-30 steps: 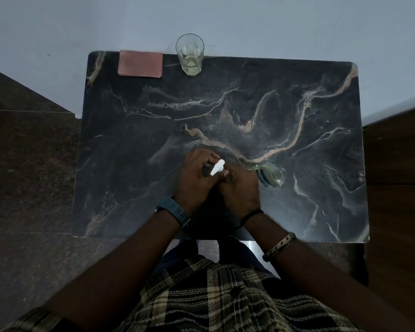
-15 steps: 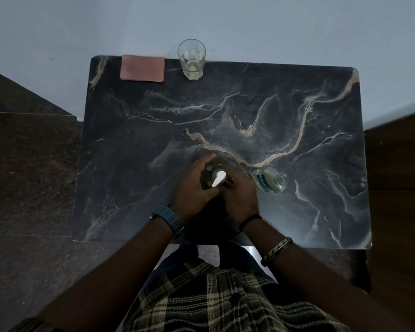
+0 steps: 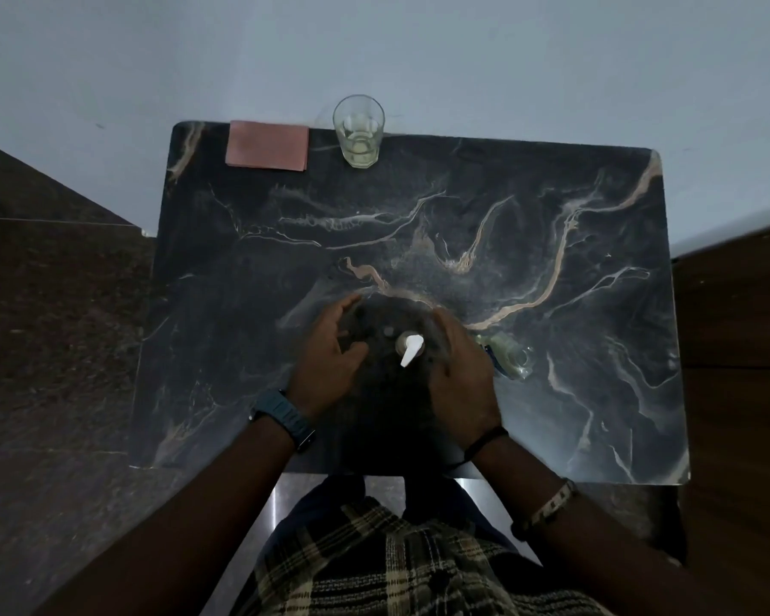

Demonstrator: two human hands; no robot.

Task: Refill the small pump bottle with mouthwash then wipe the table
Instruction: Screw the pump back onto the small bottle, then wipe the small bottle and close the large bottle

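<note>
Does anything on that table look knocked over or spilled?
Yes: a clear bottle lies on its side just right of the right hand, while the pump bottle stands upright. No spill is visible on the dim table.

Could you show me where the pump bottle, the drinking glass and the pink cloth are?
pump bottle [image 3: 409, 347], head view, on its white pump head.
drinking glass [image 3: 358, 132], head view, on its clear side wall.
pink cloth [image 3: 267, 145], head view, on the middle of the folded cloth.

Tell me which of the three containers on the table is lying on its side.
The clear bottle right of the right hand. The pump bottle and the glass stand upright.
</note>
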